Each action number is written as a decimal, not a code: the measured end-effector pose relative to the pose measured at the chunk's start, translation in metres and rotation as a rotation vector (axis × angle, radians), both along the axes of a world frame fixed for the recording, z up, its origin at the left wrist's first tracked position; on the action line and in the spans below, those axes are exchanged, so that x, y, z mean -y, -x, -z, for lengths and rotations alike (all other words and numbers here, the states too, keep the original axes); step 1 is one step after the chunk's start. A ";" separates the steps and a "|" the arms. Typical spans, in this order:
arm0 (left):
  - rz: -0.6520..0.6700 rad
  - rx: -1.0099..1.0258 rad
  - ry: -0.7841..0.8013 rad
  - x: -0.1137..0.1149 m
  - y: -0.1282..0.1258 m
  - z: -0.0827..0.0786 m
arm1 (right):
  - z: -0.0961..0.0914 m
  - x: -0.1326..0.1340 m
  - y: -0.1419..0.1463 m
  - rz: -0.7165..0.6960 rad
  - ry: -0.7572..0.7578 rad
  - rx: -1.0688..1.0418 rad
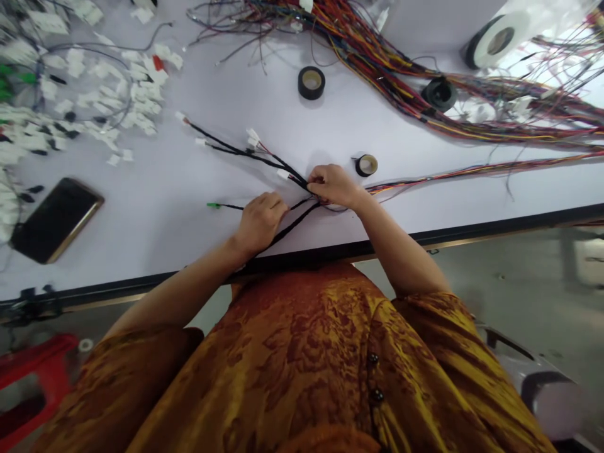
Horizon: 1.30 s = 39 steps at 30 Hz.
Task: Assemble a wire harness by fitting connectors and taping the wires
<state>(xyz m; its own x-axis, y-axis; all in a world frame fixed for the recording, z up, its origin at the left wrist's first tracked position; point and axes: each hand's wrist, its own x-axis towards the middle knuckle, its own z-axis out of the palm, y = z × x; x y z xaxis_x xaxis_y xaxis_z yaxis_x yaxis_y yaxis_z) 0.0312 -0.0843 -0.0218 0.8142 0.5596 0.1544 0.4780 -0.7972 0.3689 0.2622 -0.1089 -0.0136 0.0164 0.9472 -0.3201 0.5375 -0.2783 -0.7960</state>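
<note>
A wire harness (406,183) lies across the front of the table, its bare coloured wires running off to the right. Several branches wrapped in black tape (268,158) fan out to the left and end in white connectors (253,138). My right hand (334,186) is closed in a pinch on the harness where the branches meet. My left hand (262,220) is closed around a thin black branch with a green connector (214,206) at its end. Another taped branch (295,225) passes under my left hand toward the table edge. Both sets of fingertips are partly hidden.
A black tape roll (311,83) and a smaller one (367,165) lie near the hands. A thick wire bundle (377,69) crosses the back, with another black roll (438,94) on it. White connectors (99,94) and a phone (56,220) are at left.
</note>
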 end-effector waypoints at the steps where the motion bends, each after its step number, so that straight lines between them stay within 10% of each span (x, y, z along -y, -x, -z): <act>1: -0.028 0.000 0.011 0.000 -0.001 -0.002 | 0.002 0.000 0.000 -0.003 -0.022 0.026; 6: -0.155 0.047 0.186 0.007 0.004 -0.010 | 0.008 0.001 0.003 -0.018 -0.100 0.174; 12: -0.300 0.401 1.113 0.004 0.008 0.009 | 0.004 0.005 0.013 -0.049 -0.175 0.315; 15: -0.319 0.614 1.316 -0.004 -0.012 0.019 | 0.001 0.006 0.013 -0.069 -0.201 0.292; 19: -0.278 0.655 1.219 -0.010 -0.043 0.008 | -0.008 0.012 -0.001 0.086 -0.126 -0.059; 25: -0.023 0.534 0.695 -0.016 -0.072 -0.057 | -0.030 0.022 -0.030 0.314 -0.007 -0.685; 30: 0.076 0.407 0.504 -0.026 -0.101 -0.074 | -0.033 0.027 -0.033 0.283 -0.072 -0.133; 35: -0.082 0.533 0.820 -0.030 -0.108 -0.045 | -0.012 0.047 -0.058 0.497 -0.338 0.217; 39: -0.145 0.555 0.900 -0.032 -0.098 -0.030 | 0.011 0.047 -0.083 0.650 -0.203 0.368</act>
